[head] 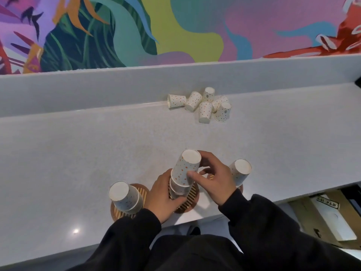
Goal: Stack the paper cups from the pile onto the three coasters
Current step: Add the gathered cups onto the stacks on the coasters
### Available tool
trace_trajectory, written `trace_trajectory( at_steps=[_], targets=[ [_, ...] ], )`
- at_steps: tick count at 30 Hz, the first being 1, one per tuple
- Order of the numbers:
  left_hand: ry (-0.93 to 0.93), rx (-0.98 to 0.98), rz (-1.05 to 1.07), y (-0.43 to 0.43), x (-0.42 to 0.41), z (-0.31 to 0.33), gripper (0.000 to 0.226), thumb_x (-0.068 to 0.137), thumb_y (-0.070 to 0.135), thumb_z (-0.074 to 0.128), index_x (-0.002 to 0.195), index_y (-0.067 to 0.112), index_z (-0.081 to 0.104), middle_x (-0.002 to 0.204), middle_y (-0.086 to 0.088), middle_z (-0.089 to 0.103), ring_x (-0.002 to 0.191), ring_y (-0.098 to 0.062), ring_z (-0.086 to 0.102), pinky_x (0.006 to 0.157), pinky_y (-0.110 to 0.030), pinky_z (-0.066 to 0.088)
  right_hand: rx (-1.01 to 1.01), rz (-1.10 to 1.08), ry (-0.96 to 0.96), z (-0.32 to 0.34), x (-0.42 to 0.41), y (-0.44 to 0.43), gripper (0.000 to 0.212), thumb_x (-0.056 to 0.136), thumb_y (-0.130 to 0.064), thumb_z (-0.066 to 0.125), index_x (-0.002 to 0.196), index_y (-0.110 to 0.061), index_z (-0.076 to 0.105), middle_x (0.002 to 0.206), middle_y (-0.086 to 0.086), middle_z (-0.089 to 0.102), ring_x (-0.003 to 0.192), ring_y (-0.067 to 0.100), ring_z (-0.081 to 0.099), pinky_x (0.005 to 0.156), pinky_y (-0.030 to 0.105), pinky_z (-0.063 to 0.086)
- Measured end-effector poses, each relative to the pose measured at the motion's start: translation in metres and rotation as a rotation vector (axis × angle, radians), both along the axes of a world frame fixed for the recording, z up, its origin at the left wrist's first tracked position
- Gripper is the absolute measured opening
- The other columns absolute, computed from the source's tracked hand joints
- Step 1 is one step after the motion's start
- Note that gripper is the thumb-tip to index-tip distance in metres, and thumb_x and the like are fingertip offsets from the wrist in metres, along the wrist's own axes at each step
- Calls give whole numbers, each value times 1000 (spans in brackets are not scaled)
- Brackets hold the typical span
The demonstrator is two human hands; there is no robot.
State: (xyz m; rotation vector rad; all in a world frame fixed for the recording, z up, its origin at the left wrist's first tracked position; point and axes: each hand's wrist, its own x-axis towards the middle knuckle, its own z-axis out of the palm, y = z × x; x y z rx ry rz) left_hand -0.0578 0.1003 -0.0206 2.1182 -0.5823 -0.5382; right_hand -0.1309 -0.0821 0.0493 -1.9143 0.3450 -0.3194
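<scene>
Step in hand: nesting one cup onto the middle stack. The right hand (216,180) pinches the top cup (185,169), thumb on its near side and fingers curled behind. That cup is upturned, tilted and only partly down. The left hand (164,194) grips the lower cup (178,189), which stands on the middle coaster (190,198) near the front edge of the worktop (78,153). The left coaster (119,214) and the right coaster (241,187) each carry upturned cups. The pile (203,106) of loose cups lies at the back edge, well apart.

To do it well: straighten the top cup until the walls line up, then slide it down gently. Steady the base with the left hand and don't crush the paper.

Writing: the label on the box (328,204) under the right end is blurred, maybe "PAD". The round marks on the pile cups are unreadable.
</scene>
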Motion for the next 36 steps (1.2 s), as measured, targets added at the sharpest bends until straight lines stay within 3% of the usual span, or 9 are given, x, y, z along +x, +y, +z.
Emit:
trace_trajectory(
  at_steps=[4, 8, 13, 18, 21, 26, 32, 36],
  targets=[
    [-27, -155, 80, 11, -11, 29, 99, 74, 51, 86, 151, 51, 24, 152, 27, 38, 138, 1, 42, 111, -35, 42, -102, 15, -90, 7, -6, 4, 55, 86, -35, 83, 134, -34, 57, 128, -23, 64, 118, 10, 62, 91, 37, 56],
    [-282, -256, 85, 26, -16, 76, 87, 77, 52, 79, 151, 38, 34, 150, 22, 45, 137, -7, 47, 108, -26, 41, -237, 115, -244, 29, -6, 23, 59, 84, -42, 82, 135, -25, 60, 130, -13, 66, 118, 12, 63, 93, 30, 51],
    [-397, -214, 152, 63, -4, 108, 67, 75, 51, 75, 134, 55, 45, 129, 34, 57, 120, 7, 56, 92, -5, 40, -81, 218, -230, 37, 13, 71, 62, 81, -25, 89, 137, -21, 62, 130, -14, 67, 116, 13, 64, 90, 36, 55],
    [-414, -134, 267, 107, 4, 102, 64, 71, 55, 71, 126, 64, 40, 121, 45, 53, 108, 20, 53, 84, -1, 40, -24, 307, -113, 22, 38, 117, 62, 83, -28, 86, 139, -29, 60, 132, -19, 64, 122, 6, 60, 97, 31, 53],
    [-365, -75, 294, 121, 6, 81, 64, 73, 54, 73, 126, 60, 39, 117, 42, 53, 106, 18, 54, 82, -5, 41, -49, 328, -50, 6, 43, 133, 60, 83, -34, 83, 138, -31, 59, 132, -18, 62, 123, 3, 57, 101, 29, 50],
    [-208, -19, 281, 126, 9, 31, 72, 76, 27, 84, 127, 52, 39, 112, 36, 57, 100, 6, 60, 79, -7, 42, -38, 298, 103, -34, 43, 144, 63, 83, -43, 79, 140, -39, 52, 137, -19, 57, 126, -2, 54, 109, 33, 49],
    [-82, 35, 266, 133, 15, -13, 74, 74, 27, 86, 129, 45, 38, 117, 20, 59, 106, -7, 59, 80, -11, 42, -56, 257, 243, -69, 38, 151, 69, 83, -44, 80, 143, -35, 47, 140, -13, 55, 126, 2, 50, 111, 28, 44],
    [-6, 72, 261, 141, 15, -33, 79, 74, 26, 87, 137, 36, 41, 126, 10, 62, 114, -16, 61, 95, -32, 53, 8, 225, 335, -85, 31, 154, 65, 85, -41, 78, 140, -46, 45, 137, -21, 57, 126, 1, 53, 110, 30, 46]
  ],
)
